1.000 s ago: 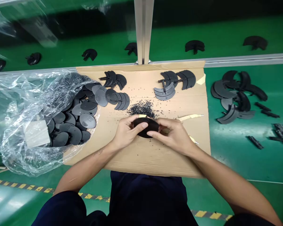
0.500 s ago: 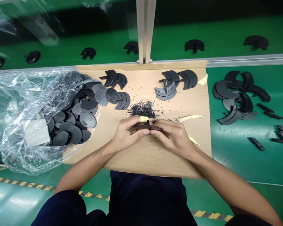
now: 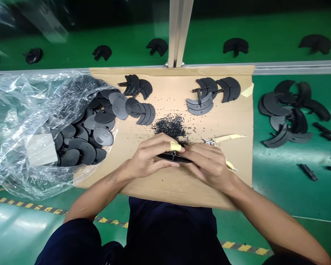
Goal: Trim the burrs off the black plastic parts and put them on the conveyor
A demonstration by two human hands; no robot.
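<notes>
Between both hands I hold a thin black plastic disc (image 3: 172, 158), seen nearly edge-on, with a small stem standing up from its middle. My left hand (image 3: 150, 154) grips its left side, thumb below and fingers above; yellow tape wraps one fingertip. My right hand (image 3: 209, 160) closes on its right side, covering that edge. Just beyond the fingers lies a heap of small black plastic bits (image 3: 169, 125) on the cardboard sheet (image 3: 160, 189). Cutting pliers (image 3: 209, 141) with yellow-wrapped handles lie by my right hand, partly hidden under it.
At left, a clear plastic bag (image 3: 24, 147) holds many black discs (image 3: 84, 151). Curved black parts (image 3: 205, 94) lie on the cardboard's far side, and more (image 3: 289, 110) are on the green table at right. A metal post (image 3: 180, 33) rises behind, with parts spaced along the green surface beyond.
The disc has tilted, so its stem and upper face show more. My fingers have shifted over it, and the right hand sits slightly lower. The camera view has moved a little.
</notes>
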